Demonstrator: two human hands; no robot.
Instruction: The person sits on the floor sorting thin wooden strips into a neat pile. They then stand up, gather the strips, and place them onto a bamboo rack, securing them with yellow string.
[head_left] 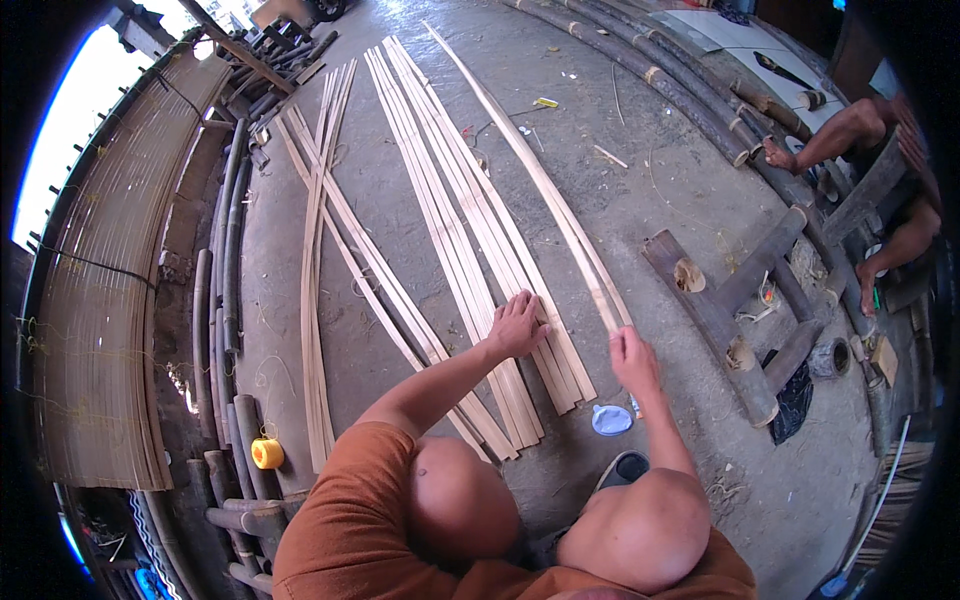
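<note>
Long pale bamboo strips [562, 372] lie side by side on the concrete floor, running away from me. My left hand [518, 323] rests on them with its fingers laid over the near part. To the right, my right hand [632, 358] is closed around the near end of a pair of long bamboo strips [572, 233], apart from the others. These two diverge slightly toward my hand and meet farther off. Another row of strips [512, 405] lies just left of the first. Farther left, more strips [314, 250] cross each other at an angle.
A blue-white lid-like piece [612, 420] lies near my right foot. Bamboo poles [690, 100] line the far right, near a seated person's legs [840, 140]. A wooden frame [715, 325] stands right. Left are a yellow twine roll [267, 453], dark poles and a slatted screen [110, 290].
</note>
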